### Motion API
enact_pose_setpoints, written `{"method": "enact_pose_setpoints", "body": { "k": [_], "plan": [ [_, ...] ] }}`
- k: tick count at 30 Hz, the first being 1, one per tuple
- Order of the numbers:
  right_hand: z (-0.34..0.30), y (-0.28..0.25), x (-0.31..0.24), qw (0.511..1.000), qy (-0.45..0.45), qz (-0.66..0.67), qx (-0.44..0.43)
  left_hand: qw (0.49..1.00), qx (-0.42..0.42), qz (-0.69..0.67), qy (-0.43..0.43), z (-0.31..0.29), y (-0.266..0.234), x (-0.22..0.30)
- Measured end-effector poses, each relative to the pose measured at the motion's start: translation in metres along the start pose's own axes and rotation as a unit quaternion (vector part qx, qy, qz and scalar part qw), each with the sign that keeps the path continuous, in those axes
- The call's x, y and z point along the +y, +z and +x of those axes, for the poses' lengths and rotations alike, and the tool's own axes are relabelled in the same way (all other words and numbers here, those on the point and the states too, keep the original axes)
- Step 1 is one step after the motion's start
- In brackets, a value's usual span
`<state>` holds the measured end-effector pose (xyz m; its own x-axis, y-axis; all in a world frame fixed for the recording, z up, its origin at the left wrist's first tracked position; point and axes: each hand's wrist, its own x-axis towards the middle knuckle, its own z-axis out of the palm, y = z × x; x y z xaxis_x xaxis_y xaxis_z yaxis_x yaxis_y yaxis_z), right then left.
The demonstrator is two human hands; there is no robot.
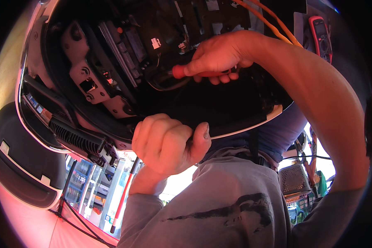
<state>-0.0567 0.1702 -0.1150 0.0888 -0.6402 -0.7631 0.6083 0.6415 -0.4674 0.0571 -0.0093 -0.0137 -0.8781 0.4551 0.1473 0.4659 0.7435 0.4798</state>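
Observation:
My right hand (pixel 221 56) reaches into a dark, open vehicle compartment, closed around a screwdriver (pixel 180 71) with a red handle. Its shaft points left toward dark wires and a ribbed part; the tip is lost in shadow. A small white connector (pixel 156 43) on a thin wire hangs just beyond it. My left hand (pixel 165 142) is curled at the near edge of the compartment, thumb sticking out to the right. Its fingertips are hidden, so what they grip, if anything, does not show.
Orange cables (pixel 273 25) cross the upper right, beside a red and black multimeter (pixel 320 39). A metal bracket (pixel 84 76) lines the compartment's left side. Below it sits a black ribbed part (pixel 76 134), and a dark padded case (pixel 27 161) stands far left.

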Motion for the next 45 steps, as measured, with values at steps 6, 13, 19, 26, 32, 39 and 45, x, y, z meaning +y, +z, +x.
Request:
{"method": "enact_pose_setpoints", "body": {
  "k": [6, 13, 19, 26, 32, 39, 45],
  "plan": [
    [0.008, 0.004, -0.006, 0.991, 0.006, -0.126, 0.055, 1.0, -0.005, 0.007, 0.004, 0.001, -0.002, 0.0],
    [0.024, 0.018, 0.001, 0.977, -0.023, -0.193, 0.093, 1.0, -0.011, 0.02, 0.018, 0.002, 0.001, 0.001],
    [0.021, 0.032, 0.016, 0.947, -0.131, -0.238, 0.173, 0.998, -0.057, 0.018, 0.034, 0.005, -0.005, 0.001],
    [0.018, 0.042, 0.017, 0.907, -0.131, -0.306, 0.259, 0.996, -0.062, 0.034, 0.045, 0.004, -0.005, -0.001],
    [0.007, 0.037, 0.009, 0.871, -0.156, -0.375, 0.277, 0.998, -0.041, 0.026, 0.051, 0.001, -0.001, -0.002],
    [0.004, 0.023, -0.004, 0.924, -0.107, -0.331, 0.156, 0.998, -0.042, 0.022, 0.039, 0.0, -0.004, -0.002],
    [0.002, 0.036, 0.015, 0.921, -0.165, -0.28, 0.215, 0.998, -0.068, 0.007, -0.008, 0.009, -0.004, 0.002]
  ]
}}
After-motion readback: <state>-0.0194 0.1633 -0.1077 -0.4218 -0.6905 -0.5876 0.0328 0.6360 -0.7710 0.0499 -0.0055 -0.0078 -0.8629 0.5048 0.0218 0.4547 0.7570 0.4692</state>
